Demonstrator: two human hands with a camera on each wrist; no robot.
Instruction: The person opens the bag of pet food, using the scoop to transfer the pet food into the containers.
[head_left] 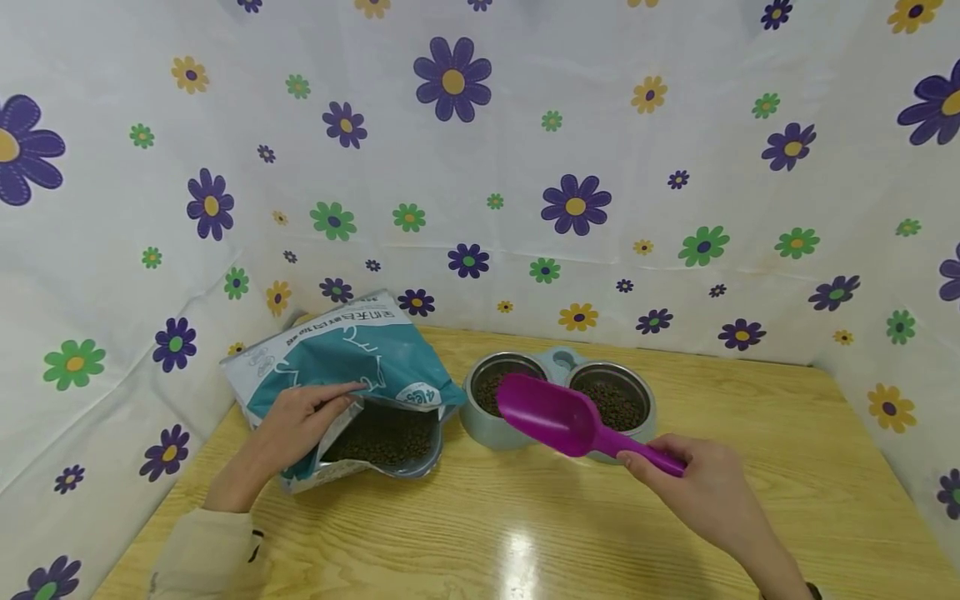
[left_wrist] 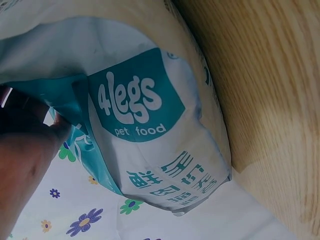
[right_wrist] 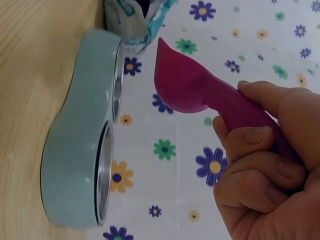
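A purple pet food scoop (head_left: 550, 414) hangs over the double pet bowl (head_left: 491, 429), its bowl showing bare inside. My right hand (head_left: 693, 487) grips the scoop by its handle, fingers curled round it in the right wrist view. To the left lies an opened teal and white pet food bag (head_left: 360, 350), its mouth facing front, with brown kibble (head_left: 390, 437) inside. My left hand (head_left: 296, 429) holds the bag's upper edge at the mouth, keeping the flap raised. The left wrist view shows the bag's printed side (left_wrist: 135, 100); part of that hand is hidden behind the film.
Both metal bowls in the pale blue stand contain kibble (head_left: 611, 404). All stand on a wood-grain table (head_left: 525, 517). A white flower-printed cloth (head_left: 502, 158) hangs behind the table and along both sides.
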